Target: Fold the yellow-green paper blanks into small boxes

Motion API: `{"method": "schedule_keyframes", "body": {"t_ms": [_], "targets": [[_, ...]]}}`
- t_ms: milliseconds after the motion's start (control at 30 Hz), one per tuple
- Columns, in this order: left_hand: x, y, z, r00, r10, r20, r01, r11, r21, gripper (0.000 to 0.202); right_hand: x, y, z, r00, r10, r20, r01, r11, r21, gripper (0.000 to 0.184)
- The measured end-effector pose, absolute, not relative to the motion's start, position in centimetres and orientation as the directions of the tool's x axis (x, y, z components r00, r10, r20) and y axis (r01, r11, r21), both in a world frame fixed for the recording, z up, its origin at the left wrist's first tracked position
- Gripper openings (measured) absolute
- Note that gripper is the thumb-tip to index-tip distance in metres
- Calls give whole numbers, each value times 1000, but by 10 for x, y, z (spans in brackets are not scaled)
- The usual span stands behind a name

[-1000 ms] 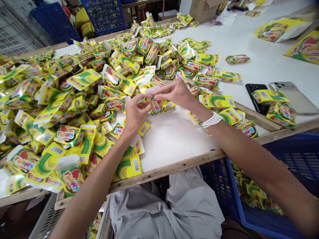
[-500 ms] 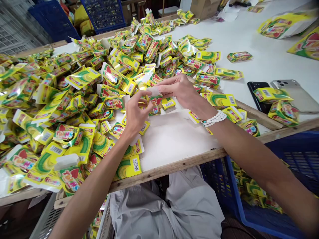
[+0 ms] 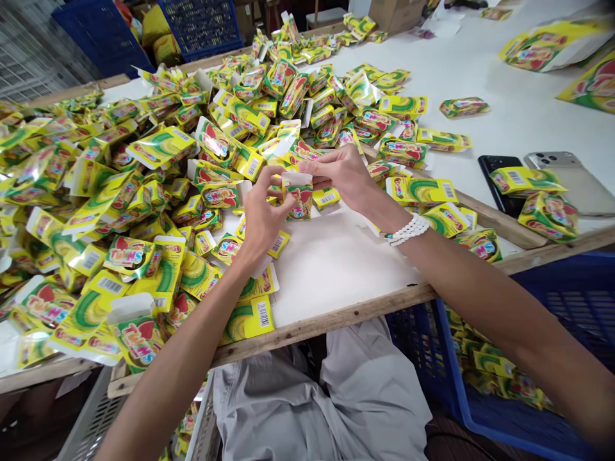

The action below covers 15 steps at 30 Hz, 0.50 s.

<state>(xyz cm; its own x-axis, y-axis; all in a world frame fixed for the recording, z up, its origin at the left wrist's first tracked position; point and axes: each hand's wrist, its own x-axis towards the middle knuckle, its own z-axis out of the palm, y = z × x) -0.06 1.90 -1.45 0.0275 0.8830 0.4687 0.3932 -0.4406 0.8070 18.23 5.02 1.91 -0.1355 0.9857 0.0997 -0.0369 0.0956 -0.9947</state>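
Note:
A small yellow printed carton with a white flap at its top stands between my hands, just above the white table top. My left hand grips its left side with bent fingers. My right hand pinches it from the right, with fingertips at the flap. A white bead bracelet circles my right wrist. A large heap of similar flat and part-folded cartons lies to the left and far side of my hands.
A wooden table edge runs in front of my grey-clothed lap. Below right, a blue crate holds yellow cartons. A black phone and a silver phone lie at right. Blue crates and a cardboard box stand behind.
My hands have drawn closer around the carton, and its white flap now shows at the top. The camera view has shifted slightly.

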Motion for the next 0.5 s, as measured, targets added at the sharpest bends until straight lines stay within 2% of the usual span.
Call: {"method": "schedule_keyframes", "body": {"t_ms": [133, 267, 500], "targets": [[-1, 19, -15, 12, 893, 451, 396, -418, 817, 38, 181, 49, 20, -118, 985, 122, -28, 120, -992, 39], [0, 17, -14, 23, 902, 432, 364, -410, 836, 28, 180, 48, 19, -135, 981, 138, -8, 139, -990, 28], [-3, 19, -17, 12, 902, 432, 366, -406, 837, 16, 175, 47, 10, -91, 982, 163, 24, 166, -986, 27]]}}
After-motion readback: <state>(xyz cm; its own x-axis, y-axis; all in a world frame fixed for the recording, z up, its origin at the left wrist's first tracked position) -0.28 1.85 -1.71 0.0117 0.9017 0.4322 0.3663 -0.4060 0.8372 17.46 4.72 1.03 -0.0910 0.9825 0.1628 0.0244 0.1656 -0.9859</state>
